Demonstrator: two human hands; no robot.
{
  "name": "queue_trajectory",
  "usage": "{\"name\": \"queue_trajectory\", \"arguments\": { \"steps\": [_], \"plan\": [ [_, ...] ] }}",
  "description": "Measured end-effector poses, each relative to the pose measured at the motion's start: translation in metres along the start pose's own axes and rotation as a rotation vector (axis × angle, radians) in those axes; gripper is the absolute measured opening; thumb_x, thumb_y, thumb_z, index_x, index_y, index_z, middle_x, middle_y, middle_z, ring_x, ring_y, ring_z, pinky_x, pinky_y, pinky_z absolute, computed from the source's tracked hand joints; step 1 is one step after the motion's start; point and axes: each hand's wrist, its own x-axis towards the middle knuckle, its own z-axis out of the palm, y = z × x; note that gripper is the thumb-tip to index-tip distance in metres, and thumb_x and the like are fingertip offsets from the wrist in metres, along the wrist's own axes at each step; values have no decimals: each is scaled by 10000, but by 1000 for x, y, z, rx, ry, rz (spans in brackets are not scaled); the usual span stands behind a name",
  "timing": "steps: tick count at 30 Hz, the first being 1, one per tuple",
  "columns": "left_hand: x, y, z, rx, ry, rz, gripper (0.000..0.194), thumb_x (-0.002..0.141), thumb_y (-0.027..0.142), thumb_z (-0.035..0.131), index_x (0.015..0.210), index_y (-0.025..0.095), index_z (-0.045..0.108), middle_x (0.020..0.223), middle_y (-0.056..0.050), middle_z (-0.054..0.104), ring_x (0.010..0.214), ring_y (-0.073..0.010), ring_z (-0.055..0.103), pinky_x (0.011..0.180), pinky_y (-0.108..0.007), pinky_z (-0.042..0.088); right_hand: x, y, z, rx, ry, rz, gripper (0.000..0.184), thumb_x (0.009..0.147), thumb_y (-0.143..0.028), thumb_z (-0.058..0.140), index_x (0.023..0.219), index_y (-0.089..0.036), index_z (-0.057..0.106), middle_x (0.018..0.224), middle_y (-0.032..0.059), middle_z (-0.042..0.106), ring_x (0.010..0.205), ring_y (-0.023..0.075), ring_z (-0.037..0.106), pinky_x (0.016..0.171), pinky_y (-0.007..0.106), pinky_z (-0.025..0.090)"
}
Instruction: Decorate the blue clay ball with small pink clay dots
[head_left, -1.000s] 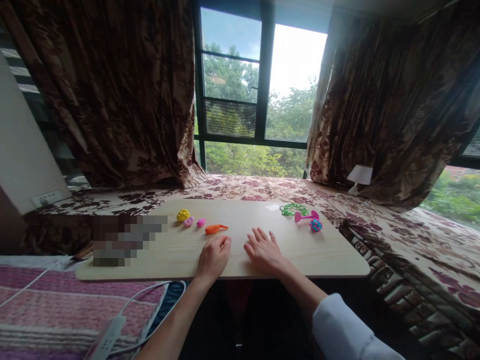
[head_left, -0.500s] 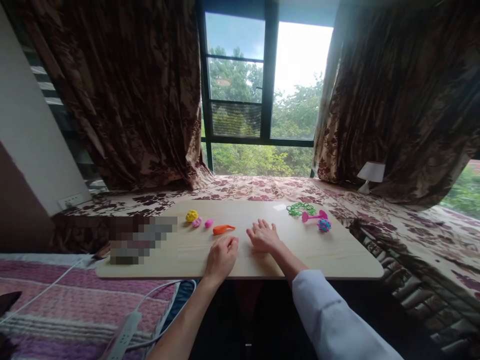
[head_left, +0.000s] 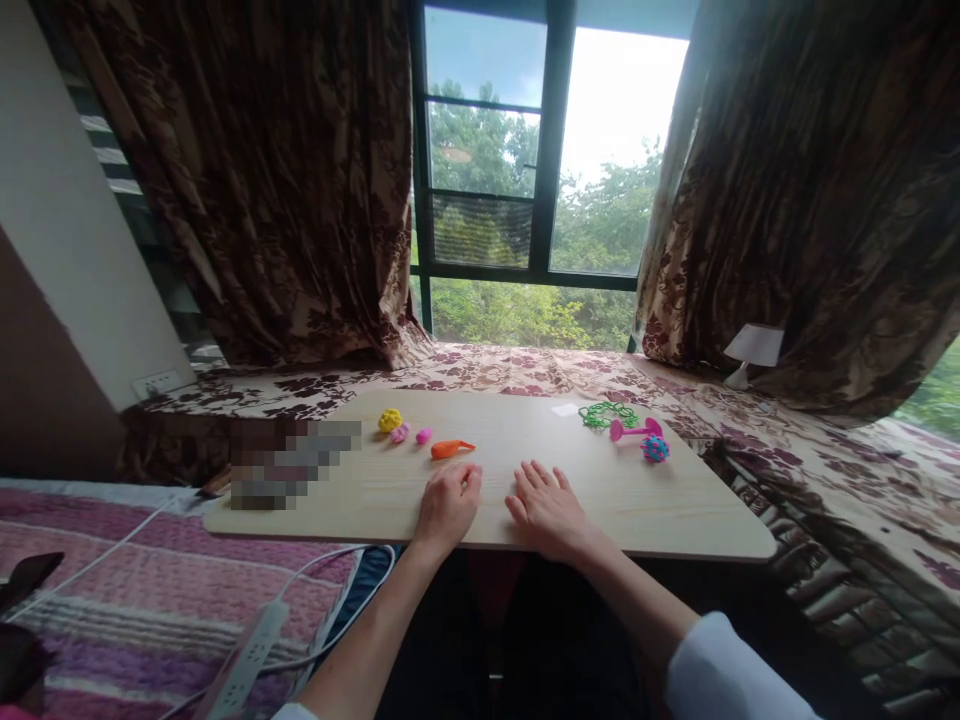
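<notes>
My left hand (head_left: 448, 507) rests on the near part of the light wooden tabletop (head_left: 517, 420), its fingers curled in. Whether anything is inside them is hidden. To its right, my right hand (head_left: 550, 508) lies flat, palm down, with the fingers stretched out and nothing under them that I can see. Just beyond the left hand lies an orange drop-shaped thing (head_left: 448, 449) with a thin tail. Farther left sit a small bright pink lump (head_left: 424, 436), a pale pink knobbly lump (head_left: 400, 432) and a yellow knobbly lump (head_left: 389, 420).
At the tabletop's right are a loose green string tangle (head_left: 606, 415), a pink dumbbell-shaped toy (head_left: 636, 430) and a blue studded ball (head_left: 655, 449). A blurred-out patch (head_left: 289, 470) covers the left end. A power strip (head_left: 244, 660) lies lower left; a lamp (head_left: 756, 347) stands right.
My right hand has drawn back toward the table's near edge, and its sleeve has moved down and right. The left hand stays curled in nearly the same place. The view has shifted slightly.
</notes>
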Motion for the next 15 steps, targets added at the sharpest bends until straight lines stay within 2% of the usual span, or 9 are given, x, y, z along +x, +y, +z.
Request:
{"name": "queue_trajectory", "arguments": {
  "steps": [3, 5, 6, 8, 10, 13, 15],
  "plan": [
    [1, -2, 1, 8, -8, 14, 246, 849, 280, 395, 790, 200, 620, 814, -37, 646, 854, -177, 568, 779, -296, 415, 54, 2, -4, 18, 15, 55, 485, 917, -383, 228, 1311, -142, 376, 1430, 121, 262, 1322, 248, 172, 1032, 497, 77],
    [2, -4, 2, 7, -13, 19, 253, 851, 285, 387, 793, 200, 618, 803, -36, 645, 834, -177, 571, 763, -295, 418, 71, 4, -5, 27, 23, 71, 476, 920, -369, 219, 1306, -141, 378, 1429, 129, 262, 1314, 256, 192, 1020, 510, 105],
    [2, -5, 2, 4, -15, 18, 255, 851, 287, 385, 792, 199, 617, 798, -38, 643, 827, -177, 571, 757, -295, 419, 70, 4, -6, 27, 26, 68, 474, 921, -371, 218, 1302, -146, 386, 1431, 124, 260, 1314, 257, 193, 1021, 508, 107],
    [2, -6, 3, -6, -16, 14, 258, 852, 292, 382, 790, 197, 614, 802, -40, 642, 822, -177, 572, 749, -292, 419, 53, 3, -5, 19, 32, 37, 469, 920, -383, 219, 1291, -167, 406, 1435, 95, 261, 1321, 244, 174, 1036, 487, 81],
    [1, -6, 3, -18, -16, 8, 257, 852, 296, 384, 781, 198, 611, 800, -38, 642, 816, -174, 573, 740, -286, 419, 18, -1, -4, 6, 29, -7, 471, 922, -391, 212, 1308, -188, 391, 1435, 63, 270, 1329, 216, 150, 1055, 446, 54],
    [0, -4, 2, -27, -9, -3, 242, 847, 292, 396, 781, 201, 610, 800, -32, 645, 819, -170, 574, 740, -280, 417, -38, -4, -1, -2, 35, -73, 513, 921, -415, 206, 1376, -187, 273, 1450, 50, 224, 1339, 189, 114, 1070, 394, 49],
    [-1, -3, 2, -23, 0, -8, 239, 845, 289, 399, 771, 201, 608, 795, -32, 644, 829, -172, 573, 746, -281, 415, -58, -4, 0, 1, 49, -105, 543, 916, -439, 211, 1394, -181, 226, 1461, 49, 181, 1344, 189, 89, 1074, 379, 38]
  ]
}}
